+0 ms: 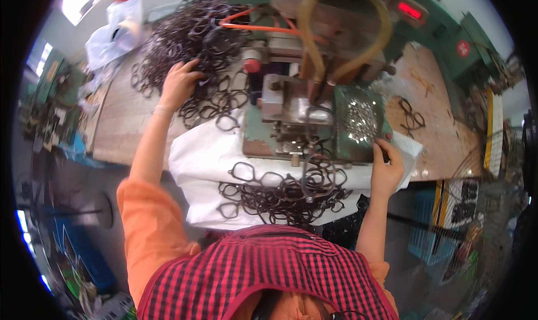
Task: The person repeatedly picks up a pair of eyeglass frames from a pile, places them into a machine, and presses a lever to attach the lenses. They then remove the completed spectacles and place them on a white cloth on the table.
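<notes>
My left hand [180, 84] reaches into the near edge of a large heap of dark eyeglass frames [185, 37], its fingers spread among them. No frame is clearly gripped there. At the right front corner of a green metal plate [348, 146], my right hand [388, 166] has thumb and forefinger pinched together; whatever they hold is too small to make out. Many tiny shiny metal parts [361, 118] lie on that plate. A bench machine [273, 98] stands in the middle. More dark eyeglass frames [274, 194] are piled on white cloth [193, 152] in front of me.
A yellowish hose loop [386, 25] and an orange tube [252, 26] hang over the machine. A red knob [251, 65] is at its left. A few loose frames [412, 115] rest on the wooden bench [448, 146] at right. A plastic bag [112, 45] lies beyond the heap.
</notes>
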The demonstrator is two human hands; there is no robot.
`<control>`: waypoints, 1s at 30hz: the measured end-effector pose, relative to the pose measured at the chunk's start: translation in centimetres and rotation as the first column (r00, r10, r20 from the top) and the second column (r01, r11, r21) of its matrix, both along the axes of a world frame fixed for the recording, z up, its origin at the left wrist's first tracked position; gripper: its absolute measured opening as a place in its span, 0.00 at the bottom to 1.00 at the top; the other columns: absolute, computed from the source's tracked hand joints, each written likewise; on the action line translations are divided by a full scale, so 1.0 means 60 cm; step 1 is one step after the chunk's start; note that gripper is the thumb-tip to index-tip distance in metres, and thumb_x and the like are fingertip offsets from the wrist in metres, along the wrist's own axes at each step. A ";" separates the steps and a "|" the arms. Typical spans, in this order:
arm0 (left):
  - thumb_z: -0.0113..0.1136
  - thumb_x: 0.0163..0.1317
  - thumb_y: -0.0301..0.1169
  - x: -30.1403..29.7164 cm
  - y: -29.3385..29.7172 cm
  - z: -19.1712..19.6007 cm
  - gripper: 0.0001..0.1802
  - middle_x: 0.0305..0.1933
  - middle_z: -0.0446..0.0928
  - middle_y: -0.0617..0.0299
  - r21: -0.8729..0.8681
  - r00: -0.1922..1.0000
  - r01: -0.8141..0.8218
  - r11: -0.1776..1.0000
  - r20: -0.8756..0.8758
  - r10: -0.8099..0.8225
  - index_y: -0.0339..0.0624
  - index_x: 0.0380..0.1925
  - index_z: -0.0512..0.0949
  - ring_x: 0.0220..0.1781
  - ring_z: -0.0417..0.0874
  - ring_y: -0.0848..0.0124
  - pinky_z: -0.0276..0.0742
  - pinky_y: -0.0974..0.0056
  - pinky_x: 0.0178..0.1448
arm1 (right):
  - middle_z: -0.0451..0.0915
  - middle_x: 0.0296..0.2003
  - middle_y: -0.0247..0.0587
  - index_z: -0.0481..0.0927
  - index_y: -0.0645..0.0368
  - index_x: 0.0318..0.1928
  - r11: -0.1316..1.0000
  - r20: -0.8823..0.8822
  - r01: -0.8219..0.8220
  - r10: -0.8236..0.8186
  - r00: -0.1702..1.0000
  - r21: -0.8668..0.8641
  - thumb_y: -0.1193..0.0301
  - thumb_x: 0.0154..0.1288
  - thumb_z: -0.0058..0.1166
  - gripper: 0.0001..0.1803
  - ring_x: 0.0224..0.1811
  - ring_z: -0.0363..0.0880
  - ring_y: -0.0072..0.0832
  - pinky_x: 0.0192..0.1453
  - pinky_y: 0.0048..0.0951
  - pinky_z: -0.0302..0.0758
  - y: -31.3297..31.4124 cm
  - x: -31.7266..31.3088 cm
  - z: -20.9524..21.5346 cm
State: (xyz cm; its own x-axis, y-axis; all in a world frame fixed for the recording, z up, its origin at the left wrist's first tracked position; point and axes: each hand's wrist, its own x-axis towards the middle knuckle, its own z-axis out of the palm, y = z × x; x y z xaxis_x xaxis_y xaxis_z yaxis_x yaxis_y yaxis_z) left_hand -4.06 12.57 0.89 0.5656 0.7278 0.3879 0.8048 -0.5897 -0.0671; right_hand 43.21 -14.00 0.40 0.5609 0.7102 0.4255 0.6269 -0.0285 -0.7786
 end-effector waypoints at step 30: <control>0.63 0.65 0.39 0.302 -0.343 0.163 0.16 0.43 0.83 0.50 0.402 0.602 0.543 0.737 0.425 -0.676 0.36 0.31 0.75 0.41 0.87 0.60 0.89 0.58 0.46 | 0.82 0.53 0.53 0.85 0.59 0.49 0.964 0.207 -0.263 0.263 0.942 -0.028 0.75 0.55 0.63 0.19 0.62 0.76 0.49 0.67 0.44 0.71 0.080 -0.084 0.117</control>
